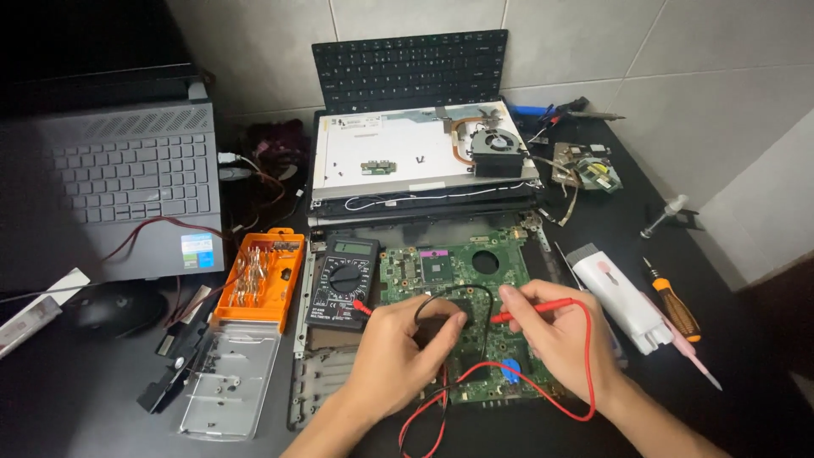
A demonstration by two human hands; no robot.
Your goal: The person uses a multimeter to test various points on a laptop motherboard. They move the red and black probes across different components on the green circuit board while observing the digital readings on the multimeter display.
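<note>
I am probing the green circuit board, which lies flat near the front edge of the worktop, a little right of its middle. My right hand is closed around the red probe, holding it like a pen, the tip pointing left toward the middle of the board. My left hand is curled over the board; I judge it holds the black probe, but the fingers hide it, so I cannot say this for sure. The black lead arches between my two hands and the red lead loops around my right wrist. Both go to the black multimeter, which lies just beside the left edge of the board, its dial facing up.

I judge the step in hand is a measurement at one point on the board. The next move calls for steady tips and a look at the small grey display at the top of the meter.

For packages and labels: an orange bit case stands open left of the meter, its clear lid lying toward the front edge. A small blue square sticker is on the grey laptop at the left side. A white rectangular box lies right of the board, and an orange-handled screwdriver beyond it.
</note>
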